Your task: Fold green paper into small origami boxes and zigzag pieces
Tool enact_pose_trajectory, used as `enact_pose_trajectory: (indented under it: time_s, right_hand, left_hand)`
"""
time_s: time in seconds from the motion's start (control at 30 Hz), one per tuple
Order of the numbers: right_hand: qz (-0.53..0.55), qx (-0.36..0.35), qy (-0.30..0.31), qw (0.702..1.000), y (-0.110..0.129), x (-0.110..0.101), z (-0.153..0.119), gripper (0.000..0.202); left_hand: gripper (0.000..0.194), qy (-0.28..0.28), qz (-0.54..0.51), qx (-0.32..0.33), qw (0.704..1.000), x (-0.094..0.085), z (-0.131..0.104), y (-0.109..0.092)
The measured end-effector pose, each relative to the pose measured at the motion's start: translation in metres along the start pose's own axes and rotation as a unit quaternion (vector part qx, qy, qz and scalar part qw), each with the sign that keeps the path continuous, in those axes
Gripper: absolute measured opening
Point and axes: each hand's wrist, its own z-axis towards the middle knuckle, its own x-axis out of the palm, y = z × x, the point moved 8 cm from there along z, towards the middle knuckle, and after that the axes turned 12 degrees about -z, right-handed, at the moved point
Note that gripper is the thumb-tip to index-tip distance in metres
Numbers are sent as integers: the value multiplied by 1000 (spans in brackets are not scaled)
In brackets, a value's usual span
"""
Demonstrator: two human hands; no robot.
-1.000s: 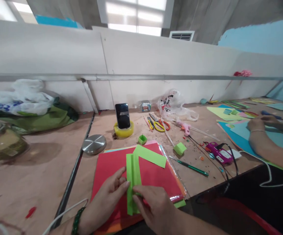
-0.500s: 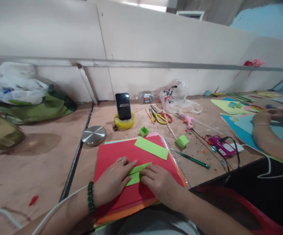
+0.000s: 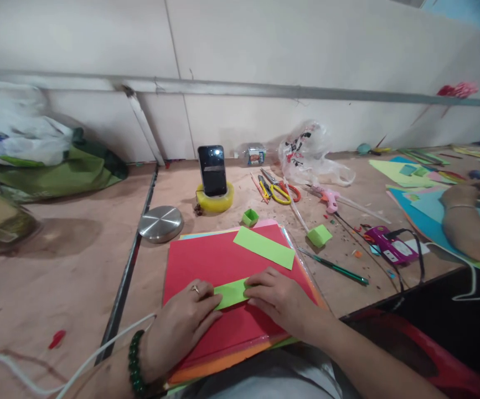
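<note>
A folded strip of light green paper (image 3: 232,293) lies on the red sheet (image 3: 200,255) atop a stack of coloured paper. My left hand (image 3: 184,318), with a ring and a green bead bracelet, grips the strip's left end between thumb and fingers. At the other end, my right hand (image 3: 279,299) pinches the strip with its fingers closed. Above the hands, a second green paper strip (image 3: 264,247) rests flat and slanted on the stack. Just beyond the stack sits a small open green paper box (image 3: 250,217).
A phone (image 3: 212,170) leans in a yellow tape roll (image 3: 215,198), beside a round metal lid (image 3: 160,224). Scissors (image 3: 280,191), a pink glue gun (image 3: 330,199), a green paper cube (image 3: 319,236), a green pen-like tool (image 3: 339,269) and a purple power adapter (image 3: 391,244) lie rightward. Another person's arm (image 3: 466,221) works farther right.
The strip, which showed a raised flap and an open lower part, now lies folded into one narrow band. My hands have moved apart to its two ends. The view has tilted down slightly.
</note>
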Motion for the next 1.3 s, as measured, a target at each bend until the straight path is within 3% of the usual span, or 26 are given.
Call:
enact_pose_trajectory:
  time_s: [0.13, 0.27, 0.47, 0.73, 0.9, 1.0, 1.1, 1.23, 1.3]
  right_hand:
    - [92, 70, -5, 993, -14, 0, -3, 16]
    - [136, 126, 5, 983, -23, 3, -3, 18]
    - [95, 166, -1, 982, -27, 6, -2, 16]
    - [43, 178, -13, 983, -30, 17, -7, 15]
    - [9, 168, -29, 985, -30, 16, -8, 16]
    - [-31, 153, -55, 986, -27, 8, -9, 14]
    - [-142, 99, -82, 981, -13, -1, -8, 18]
    - [-234, -76, -18, 969, 18, 6, -6, 11]
    - [-246, -106, 39, 963, 21, 10, -8, 4]
  left_hand:
    - [25, -15, -102, -57, 993, -6, 1, 12]
    - [28, -4, -111, -98, 989, -7, 3, 17]
    - [26, -17, -98, -121, 988, -6, 2, 22]
    - [20, 13, -59, -169, 984, -2, 6, 25]
    - [24, 4, -35, -114, 993, 0, 4, 22]
    - [41, 10, 55, -66, 996, 0, 4, 15]
    - [49, 48, 161, 7, 986, 5, 4, 0]
    - [39, 51, 225, 90, 969, 11, 0, -19]
    - [37, 41, 240, 115, 963, 13, -4, -24]
